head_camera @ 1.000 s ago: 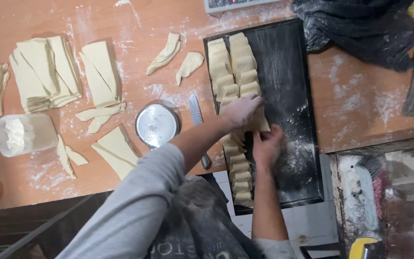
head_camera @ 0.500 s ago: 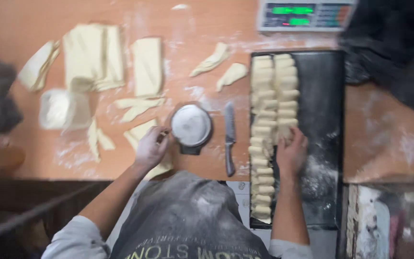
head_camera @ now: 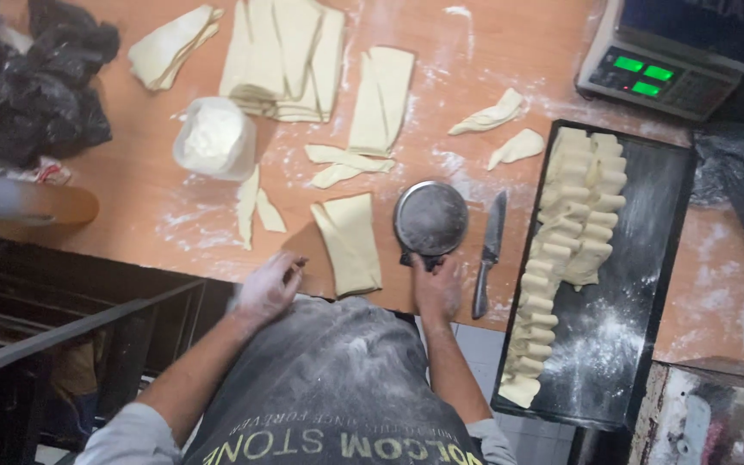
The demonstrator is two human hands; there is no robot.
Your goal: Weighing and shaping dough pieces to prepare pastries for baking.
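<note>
Gripping the near rim of the round metal cutter (head_camera: 430,219), my right hand (head_camera: 437,289) has its fingers curled over the dark handle there, at the front edge of the wooden table (head_camera: 148,194). Left hand (head_camera: 267,288) sits at that same front edge, fingers loosely bent with the tips pinched together at a small dark bit; I cannot tell whether it actually holds anything. Between my two hands lies a folded dough sheet (head_camera: 350,242), its lower end almost at the table's edge, just beside the cutter. A knife (head_camera: 489,253) lies right of the cutter, blade pointing toward the far edge, next to the black tray (head_camera: 647,284). On the tray's left half runs a double row of cut dough pieces (head_camera: 566,250), with loose flour on its bare right part. Toward the far edge I see stacked dough sheets (head_camera: 286,56), a plastic tub of flour (head_camera: 214,138), and a scale (head_camera: 678,52) at the far right corner.
</note>
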